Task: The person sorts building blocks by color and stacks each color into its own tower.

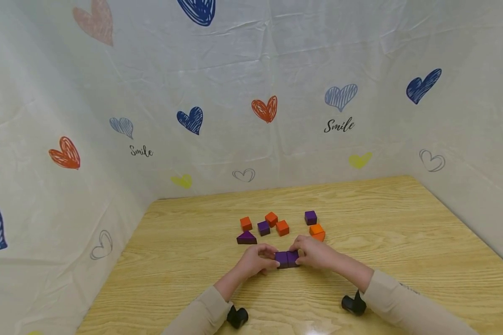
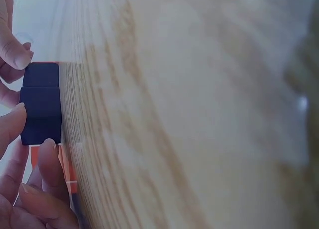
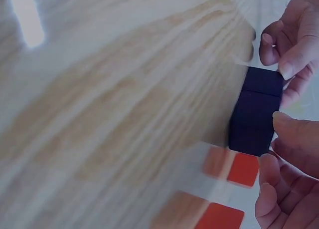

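Note:
Two purple cubes sit side by side on the wooden table, their faces meeting along a thin seam. My left hand (image 1: 256, 260) pinches the left purple cube (image 1: 281, 259) between thumb and fingers at its outer side. From the other side, my right hand (image 1: 315, 252) grips the right purple cube (image 1: 293, 258), covering part of its outer edge. Both wrist views show fingertips at the pair's ends: the nearer cube (image 2: 42, 114) in the left one, and the nearer cube (image 3: 253, 121) in the right one.
Beyond the hands lie orange cubes (image 1: 282, 228), a purple cube (image 1: 263, 228) and a purple triangular block (image 1: 246, 238). Another purple cube (image 1: 310, 217) stands behind orange pieces (image 1: 316, 230) near my right hand. A heart-printed sheet (image 1: 218, 153) hangs behind the table (image 1: 184, 260).

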Motion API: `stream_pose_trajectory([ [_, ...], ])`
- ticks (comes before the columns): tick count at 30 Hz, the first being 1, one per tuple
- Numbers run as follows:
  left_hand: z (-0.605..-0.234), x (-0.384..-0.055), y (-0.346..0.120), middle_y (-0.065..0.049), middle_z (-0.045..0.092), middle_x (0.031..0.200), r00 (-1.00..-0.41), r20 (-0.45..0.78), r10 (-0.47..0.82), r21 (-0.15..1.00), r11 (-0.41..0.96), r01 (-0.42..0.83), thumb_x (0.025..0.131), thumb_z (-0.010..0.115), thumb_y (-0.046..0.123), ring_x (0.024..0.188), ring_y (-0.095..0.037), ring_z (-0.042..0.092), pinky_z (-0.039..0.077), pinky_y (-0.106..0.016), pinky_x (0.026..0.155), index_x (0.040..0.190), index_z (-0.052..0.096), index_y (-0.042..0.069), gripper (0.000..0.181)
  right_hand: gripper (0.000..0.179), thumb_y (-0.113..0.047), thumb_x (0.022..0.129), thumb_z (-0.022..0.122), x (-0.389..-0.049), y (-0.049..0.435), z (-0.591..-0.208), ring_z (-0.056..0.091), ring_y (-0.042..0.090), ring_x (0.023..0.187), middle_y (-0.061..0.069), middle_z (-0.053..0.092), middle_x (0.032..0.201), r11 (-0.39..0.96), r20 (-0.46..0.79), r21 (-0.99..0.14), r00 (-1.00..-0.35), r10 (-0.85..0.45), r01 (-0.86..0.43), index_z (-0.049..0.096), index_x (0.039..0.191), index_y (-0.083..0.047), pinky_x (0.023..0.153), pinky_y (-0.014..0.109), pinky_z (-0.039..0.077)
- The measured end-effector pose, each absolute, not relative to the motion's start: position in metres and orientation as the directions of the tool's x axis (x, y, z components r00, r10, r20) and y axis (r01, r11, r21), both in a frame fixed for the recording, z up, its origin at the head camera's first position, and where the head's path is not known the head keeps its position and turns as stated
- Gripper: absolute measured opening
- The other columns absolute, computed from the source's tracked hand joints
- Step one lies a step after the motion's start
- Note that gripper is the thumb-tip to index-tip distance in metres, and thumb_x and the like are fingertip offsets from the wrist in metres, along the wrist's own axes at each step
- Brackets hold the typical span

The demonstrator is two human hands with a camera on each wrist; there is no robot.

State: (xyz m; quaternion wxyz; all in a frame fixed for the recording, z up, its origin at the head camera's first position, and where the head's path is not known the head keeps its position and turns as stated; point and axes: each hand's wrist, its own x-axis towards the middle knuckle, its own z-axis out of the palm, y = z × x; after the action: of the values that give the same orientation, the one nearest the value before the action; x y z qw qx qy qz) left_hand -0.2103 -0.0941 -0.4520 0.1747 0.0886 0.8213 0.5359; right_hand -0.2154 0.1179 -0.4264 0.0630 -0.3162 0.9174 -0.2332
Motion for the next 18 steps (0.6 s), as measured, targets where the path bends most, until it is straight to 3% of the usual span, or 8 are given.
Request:
stream_pose_trajectory([
  [9,-0.451,-0.208,-0.094,-0.006,0.063,0.094,-0.925,-0.187,0.329,0.911,0.410,-0.039,0.078,0.073,0.012,0.064,-0.013,0.053,0.048,-0.028,0.054,0.104,0.065,0.007,0.028,0.028,-0.004,0.081,0.067,-0.237,0.137,-0.397,0.054,0.016,0.073,0.012,0.061,0.096,0.706,0.152,-0.424,-0.813,-0.562,-0.567,0.063,0.107,0.006,0.063,0.025,0.046],
  [18,-0.451,-0.208,-0.095,-0.005,0.063,0.094,-0.924,-0.184,0.336,0.913,0.406,-0.034,0.078,0.073,0.012,0.064,-0.013,0.053,0.047,-0.028,0.054,0.104,0.064,0.007,0.028,0.032,-0.004,0.083,0.064,-0.274,0.172,-0.385,0.057,0.030,0.085,0.022,0.061,0.108,0.734,0.222,-0.437,-0.853,-0.472,-0.520,0.060,0.112,0.007,0.073,0.039,0.049],
])
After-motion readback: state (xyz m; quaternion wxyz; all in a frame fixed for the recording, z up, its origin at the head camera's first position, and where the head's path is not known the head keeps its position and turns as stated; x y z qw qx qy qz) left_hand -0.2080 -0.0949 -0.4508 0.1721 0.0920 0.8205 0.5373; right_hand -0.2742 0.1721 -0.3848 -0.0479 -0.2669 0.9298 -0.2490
